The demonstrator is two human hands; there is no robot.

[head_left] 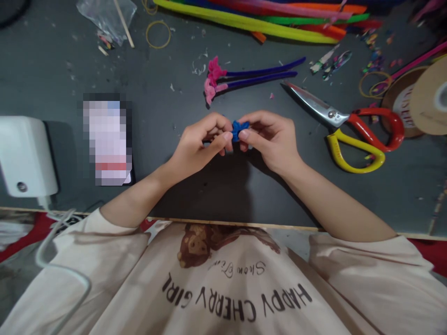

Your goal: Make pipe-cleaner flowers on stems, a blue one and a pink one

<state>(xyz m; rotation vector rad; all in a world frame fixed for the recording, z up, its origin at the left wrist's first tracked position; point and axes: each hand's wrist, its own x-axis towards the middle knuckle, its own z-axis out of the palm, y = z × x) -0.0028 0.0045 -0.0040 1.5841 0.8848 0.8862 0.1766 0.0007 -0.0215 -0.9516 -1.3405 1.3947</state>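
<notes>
A small blue flower shape, bent from fuzzy pipe cleaner, sits between my two hands above the dark table. My left hand pinches its left side with thumb and fingers. From the other side, my right hand grips it between thumb and forefinger. Just beyond the hands lie two pipe-cleaner flowers, one hot pink and one pale pink, each with a dark purple stem pointing right. To the right of my right hand, scissors with one red and one yellow handle rest with their blades closed.
Colourful pipe cleaners lie along the far side. A phone and a white power bank with a cable are on the left. Ribbon spools stand at right. Rubber bands, a plastic bag and scraps are scattered around.
</notes>
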